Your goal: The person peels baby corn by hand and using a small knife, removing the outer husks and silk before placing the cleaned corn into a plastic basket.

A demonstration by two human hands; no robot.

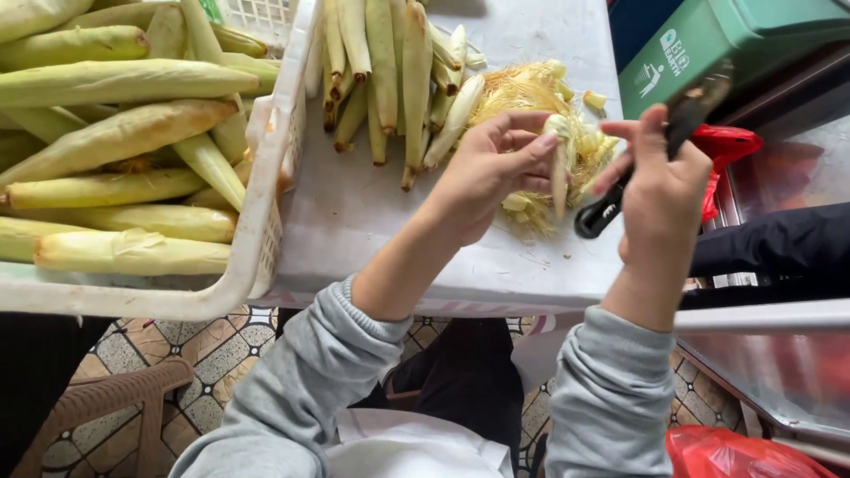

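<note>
Pinching a small cob (559,168) upright, its long axis vertical, the left hand (492,173) holds it just beside the right hand (660,190), which grips a knife (651,155).

Food-prep spot: white crate (257,204) heaped with unhusked corn (124,133), worktable (372,221), green waste bin (708,44).

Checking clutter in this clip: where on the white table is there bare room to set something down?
Bare table lies between the white crate, the row of small corn and the left hand. Crowded: the husk pile around the right hand with its knife.
</note>
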